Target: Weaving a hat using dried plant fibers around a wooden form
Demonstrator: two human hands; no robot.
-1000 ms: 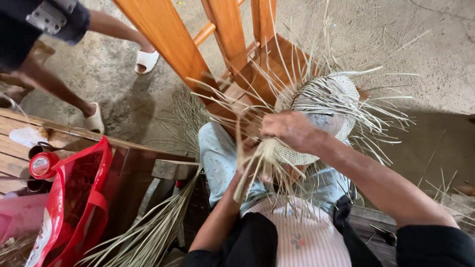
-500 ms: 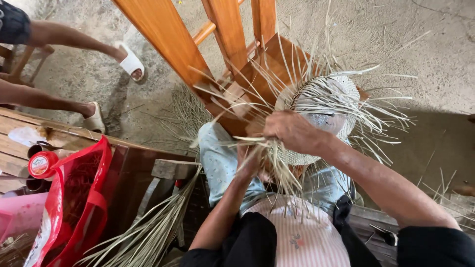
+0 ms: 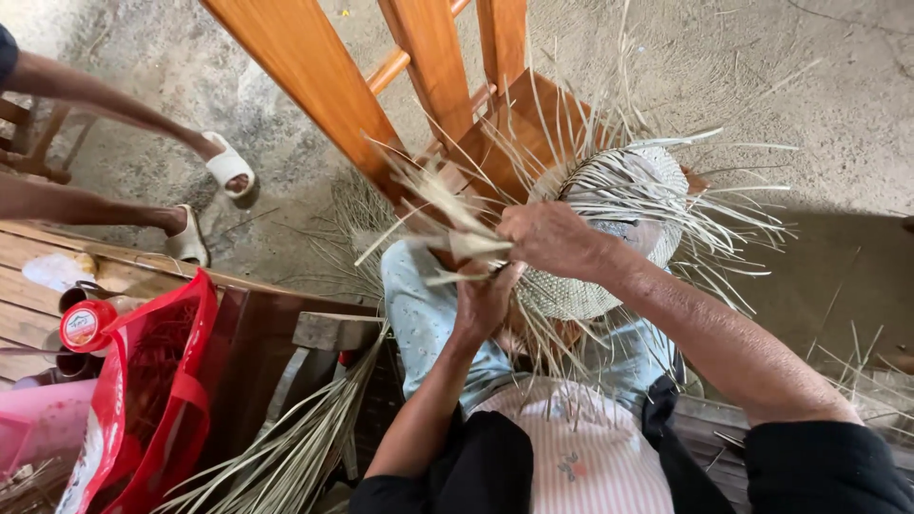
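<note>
At the left, a red bag (image 3: pixel 143 400) is hung against a wooden desk (image 3: pixel 38 286), and a bundle of straw (image 3: pixel 286 457) is leaned beside it, seemingly kept within reach. The left hand (image 3: pixel 486 300) is raised from the lap, its fingers clenched on a few loose strands (image 3: pixel 447 228), apparently to keep them taut. The right hand (image 3: pixel 547 238) is bent over the half-woven hat (image 3: pixel 609 228), fingers curled on its edge; the hat is held over the knees, before a wooden chair (image 3: pixel 419 86).
</note>
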